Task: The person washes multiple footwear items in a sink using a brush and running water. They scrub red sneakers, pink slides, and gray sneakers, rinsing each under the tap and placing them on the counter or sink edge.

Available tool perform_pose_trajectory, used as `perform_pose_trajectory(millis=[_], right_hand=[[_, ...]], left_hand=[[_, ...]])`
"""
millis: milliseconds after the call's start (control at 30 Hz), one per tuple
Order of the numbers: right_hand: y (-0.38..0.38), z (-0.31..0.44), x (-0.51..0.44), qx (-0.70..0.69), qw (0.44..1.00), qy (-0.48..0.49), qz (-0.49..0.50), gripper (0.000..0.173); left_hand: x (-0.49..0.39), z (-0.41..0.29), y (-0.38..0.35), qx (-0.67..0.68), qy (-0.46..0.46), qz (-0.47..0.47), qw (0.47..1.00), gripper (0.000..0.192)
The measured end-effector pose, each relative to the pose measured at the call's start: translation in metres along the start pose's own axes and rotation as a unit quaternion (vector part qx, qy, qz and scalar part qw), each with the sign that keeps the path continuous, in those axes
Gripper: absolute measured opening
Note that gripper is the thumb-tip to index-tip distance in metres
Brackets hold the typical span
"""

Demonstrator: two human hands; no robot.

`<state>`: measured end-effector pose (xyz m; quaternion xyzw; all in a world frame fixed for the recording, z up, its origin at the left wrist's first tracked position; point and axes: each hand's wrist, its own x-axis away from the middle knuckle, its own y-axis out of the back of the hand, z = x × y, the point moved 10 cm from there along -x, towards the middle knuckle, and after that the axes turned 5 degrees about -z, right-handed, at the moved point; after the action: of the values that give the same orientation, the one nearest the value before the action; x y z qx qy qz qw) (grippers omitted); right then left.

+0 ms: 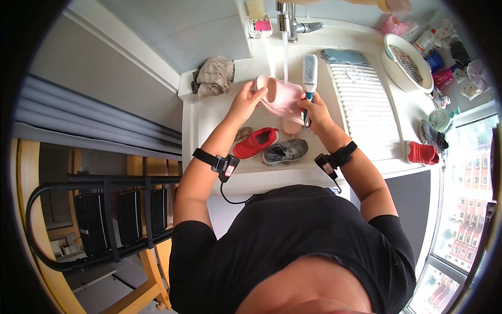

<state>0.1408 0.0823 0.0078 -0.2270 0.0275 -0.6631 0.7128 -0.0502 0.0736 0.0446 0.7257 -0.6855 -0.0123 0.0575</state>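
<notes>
A pink slipper [283, 100] is held over the sink basin, tilted, with running water [285, 59] falling onto its far edge. My left hand [247, 102] grips its left end, the thumb on top. My right hand [318, 112] holds a scrub brush [310, 72] with a teal handle, bristle head pointing away from me, and its fingers also touch the slipper's right side. Just below the slipper shows part of another pink item [292, 126], mostly hidden. Nearer me in the basin lie a red shoe [255, 143] and a wet grey shoe [285, 151].
The faucet [284, 21] stands at the back. A crumpled cloth [216, 76] sits on the left rim. Right of the basin are a ribbed washboard [366, 114], a blue-grey item [345, 57], a white tub [408, 62], another red shoe [422, 152] and a dark shoe [432, 135].
</notes>
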Motion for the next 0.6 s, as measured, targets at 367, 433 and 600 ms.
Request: perform_pose_trajectory(millis=[367,433,600], right_hand=[[0.005,-0.019,0.024,0.006,0.998,-0.051,-0.029,0.017],[0.009,-0.026,0.021,0.043,0.997,-0.063,-0.03,0.017],[0.029,-0.047,0.019,0.043,0.988,-0.136,-0.051,0.024]], left_hand=[[-0.039,0.067,-0.06,-0.104,0.078,0.101,0.986,0.043],[-0.026,0.097,-0.076,-0.032,0.186,0.152,0.97,0.039],[-0.021,0.123,-0.087,-0.019,0.22,0.156,0.963,0.037]])
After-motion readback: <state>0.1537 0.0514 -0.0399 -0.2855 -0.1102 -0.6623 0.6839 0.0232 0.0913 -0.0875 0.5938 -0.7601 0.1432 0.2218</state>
